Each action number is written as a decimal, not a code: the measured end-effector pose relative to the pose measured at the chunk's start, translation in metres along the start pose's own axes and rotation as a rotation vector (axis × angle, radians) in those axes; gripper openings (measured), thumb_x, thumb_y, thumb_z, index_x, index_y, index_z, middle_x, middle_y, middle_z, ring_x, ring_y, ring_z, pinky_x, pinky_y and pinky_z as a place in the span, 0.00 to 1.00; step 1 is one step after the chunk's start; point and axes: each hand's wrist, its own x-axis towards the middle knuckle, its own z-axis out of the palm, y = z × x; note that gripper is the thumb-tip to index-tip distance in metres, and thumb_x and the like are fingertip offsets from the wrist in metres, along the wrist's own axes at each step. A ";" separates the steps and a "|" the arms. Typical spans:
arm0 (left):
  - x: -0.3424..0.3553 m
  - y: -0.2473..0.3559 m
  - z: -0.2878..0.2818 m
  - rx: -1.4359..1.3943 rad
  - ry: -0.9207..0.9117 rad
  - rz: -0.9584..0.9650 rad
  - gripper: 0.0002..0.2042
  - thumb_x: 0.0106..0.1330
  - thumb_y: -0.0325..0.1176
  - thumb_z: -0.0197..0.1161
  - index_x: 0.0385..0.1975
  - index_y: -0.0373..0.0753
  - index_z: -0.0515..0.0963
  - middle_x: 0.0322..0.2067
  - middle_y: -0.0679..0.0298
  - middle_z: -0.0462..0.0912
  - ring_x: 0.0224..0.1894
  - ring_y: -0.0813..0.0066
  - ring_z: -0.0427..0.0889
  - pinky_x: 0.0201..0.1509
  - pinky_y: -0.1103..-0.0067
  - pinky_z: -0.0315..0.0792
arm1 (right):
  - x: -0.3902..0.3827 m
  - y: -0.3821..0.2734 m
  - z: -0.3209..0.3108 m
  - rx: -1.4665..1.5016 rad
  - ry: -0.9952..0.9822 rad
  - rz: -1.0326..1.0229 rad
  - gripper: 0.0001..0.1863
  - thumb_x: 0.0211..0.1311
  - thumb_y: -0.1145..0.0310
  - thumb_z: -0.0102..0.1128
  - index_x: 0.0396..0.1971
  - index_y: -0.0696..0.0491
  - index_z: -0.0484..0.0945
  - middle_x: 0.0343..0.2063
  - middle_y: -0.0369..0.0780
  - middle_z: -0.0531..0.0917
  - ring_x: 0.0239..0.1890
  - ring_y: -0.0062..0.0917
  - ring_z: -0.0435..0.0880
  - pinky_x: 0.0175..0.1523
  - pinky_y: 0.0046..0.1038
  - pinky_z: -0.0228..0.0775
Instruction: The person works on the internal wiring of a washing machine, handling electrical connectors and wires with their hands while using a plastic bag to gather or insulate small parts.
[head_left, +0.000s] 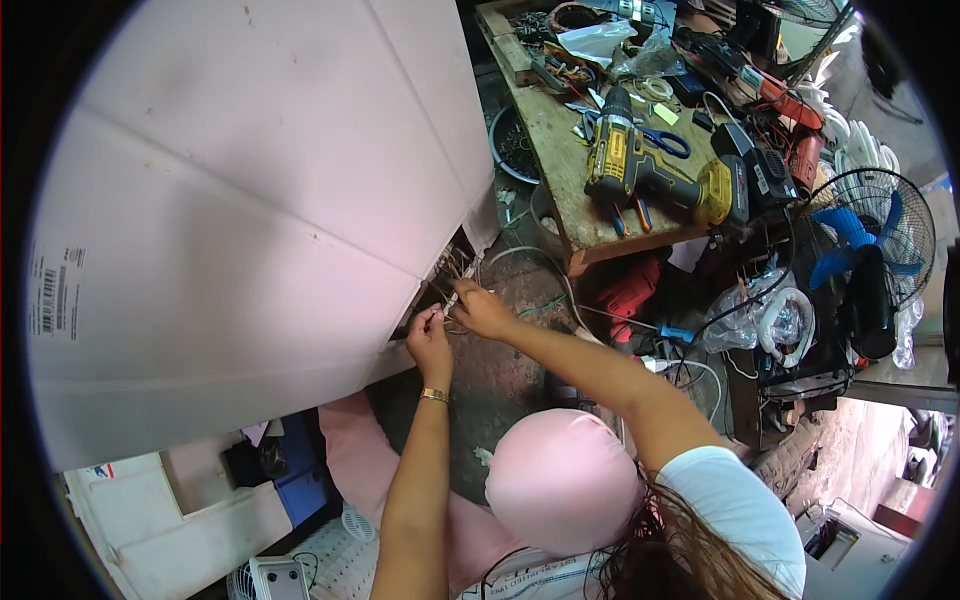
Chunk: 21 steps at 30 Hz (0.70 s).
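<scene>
A large white appliance (250,210) is seen filling the left of the view, with a dark opening at its lower right corner where a bundle of thin wires (455,268) spills out. Both hands are held close together just in front of this opening. The left hand (428,335) is closed, its fingertips pinched on a wire end; a gold bracelet (434,396) is worn on its wrist. The right hand (482,310) is also curled, and a small pale connector or wire end (452,299) is pinched between its thumb and forefinger, just beside the left hand's fingertips. Exactly how the two ends meet cannot be told.

To the far right a wooden workbench (560,170) is seen, and a yellow and black cordless drill (650,175) lies on it among scissors (662,140) and other tools. A fan with blue blades (868,240) stands at the right. A red power tool (628,290) lies on the floor beneath the bench. A knee in pink cloth (560,480) is raised in the near foreground.
</scene>
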 end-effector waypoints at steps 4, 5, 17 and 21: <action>0.007 -0.020 -0.013 -0.075 -0.012 0.059 0.07 0.72 0.26 0.54 0.45 0.32 0.75 0.45 0.58 0.83 0.46 0.77 0.80 0.50 0.79 0.74 | 0.018 -0.007 0.019 0.086 -0.266 0.212 0.21 0.53 0.63 0.65 0.48 0.56 0.81 0.46 0.54 0.81 0.51 0.46 0.82 0.54 0.40 0.74; 0.008 -0.024 -0.011 -0.129 -0.027 0.032 0.08 0.73 0.27 0.52 0.46 0.33 0.74 0.44 0.60 0.83 0.44 0.78 0.79 0.47 0.81 0.74 | 0.019 -0.005 0.019 0.104 -0.225 0.225 0.19 0.53 0.64 0.66 0.45 0.56 0.82 0.44 0.53 0.82 0.48 0.45 0.82 0.52 0.40 0.74; 0.034 -0.030 0.011 -0.325 0.090 -0.052 0.10 0.77 0.30 0.48 0.51 0.36 0.73 0.39 0.64 0.78 0.38 0.80 0.75 0.44 0.82 0.72 | 0.011 -0.003 0.006 0.520 0.328 0.143 0.08 0.55 0.75 0.67 0.36 0.58 0.83 0.31 0.43 0.80 0.36 0.32 0.81 0.44 0.31 0.72; 0.027 -0.018 0.024 -0.506 0.052 -0.086 0.11 0.76 0.29 0.49 0.52 0.34 0.73 0.47 0.59 0.79 0.44 0.78 0.77 0.52 0.80 0.71 | 0.015 -0.003 0.000 0.453 0.288 0.064 0.06 0.57 0.76 0.66 0.34 0.61 0.83 0.29 0.38 0.78 0.27 0.22 0.78 0.35 0.27 0.71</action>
